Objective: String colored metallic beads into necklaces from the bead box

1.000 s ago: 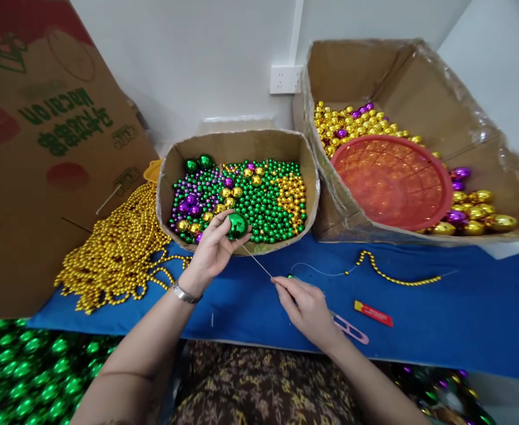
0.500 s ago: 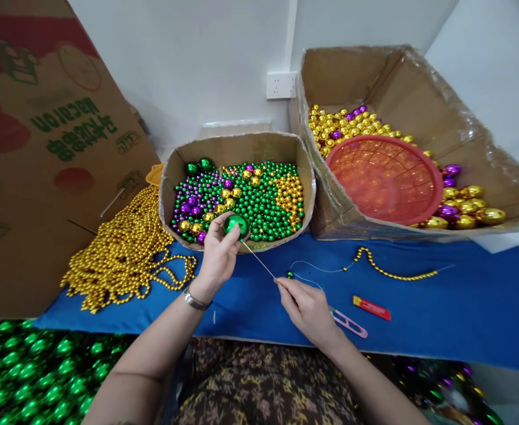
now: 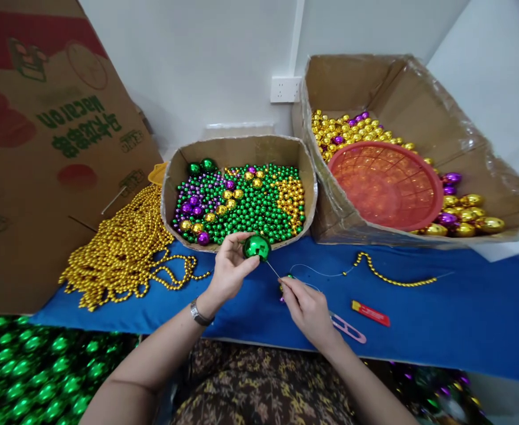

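Observation:
Between the thumb and fingers of my left hand [image 3: 231, 268] is a large shiny green bead [image 3: 258, 247], raised at the front rim of the smaller bead box. My right hand [image 3: 310, 310] pinches a thin straight needle [image 3: 273, 270], whose far end meets the lower right side of that bead. Whether the needle has passed through it, I cannot tell. Small beads [image 3: 281, 289] peek out beside my right fingertips, mostly hidden. From near this hand a clear thread [image 3: 316, 272] runs right to a short string of gold beads [image 3: 387, 279] on the blue cloth.
The smaller cardboard box [image 3: 237, 141] holds green, purple and gold beads. Right of it, a larger box [image 3: 356, 82] contains gold and purple beads and a red basket [image 3: 385, 186]. Gold bead strands [image 3: 121, 254] heap at left. A pink-handled cutter [image 3: 349, 328] and red-yellow packet [image 3: 371, 313] lie at right.
My left hand has brought the green bead right and down, closer to my right hand. Less of the needle shows between them now.

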The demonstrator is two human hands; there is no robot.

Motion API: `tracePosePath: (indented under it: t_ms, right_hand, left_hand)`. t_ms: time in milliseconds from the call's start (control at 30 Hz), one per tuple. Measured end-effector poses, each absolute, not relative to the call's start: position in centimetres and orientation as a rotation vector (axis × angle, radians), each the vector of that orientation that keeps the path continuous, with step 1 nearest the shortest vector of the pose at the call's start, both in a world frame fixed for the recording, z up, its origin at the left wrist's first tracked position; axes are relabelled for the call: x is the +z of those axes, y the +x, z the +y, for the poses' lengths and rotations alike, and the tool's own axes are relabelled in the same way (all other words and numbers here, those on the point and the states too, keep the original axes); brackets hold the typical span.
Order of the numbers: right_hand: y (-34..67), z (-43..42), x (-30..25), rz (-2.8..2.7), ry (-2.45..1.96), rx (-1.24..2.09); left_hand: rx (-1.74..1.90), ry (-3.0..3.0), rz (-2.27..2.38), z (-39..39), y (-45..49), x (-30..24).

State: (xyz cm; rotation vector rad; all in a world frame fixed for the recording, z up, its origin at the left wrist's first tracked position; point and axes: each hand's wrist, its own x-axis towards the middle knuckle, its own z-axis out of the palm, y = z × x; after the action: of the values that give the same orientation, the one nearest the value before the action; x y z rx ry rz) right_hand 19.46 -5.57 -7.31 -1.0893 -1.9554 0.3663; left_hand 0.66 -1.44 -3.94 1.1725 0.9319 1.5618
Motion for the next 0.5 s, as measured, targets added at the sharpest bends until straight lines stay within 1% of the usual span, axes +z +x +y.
tracePosePath:
  t_ms: [333, 500]
  right_hand:
    - [19.9, -5.5, -8.4, -1.993, -1.094, 0.276]
    - [19.8, -5.6, -8.2, -1.984, -1.071, 0.337]
  left_hand:
    - [1.550, 1.244, 0.886, -2.1, 0.6, -4.2]
    - [1.474, 1.255, 0.836, -2.8, 0.8, -4.6]
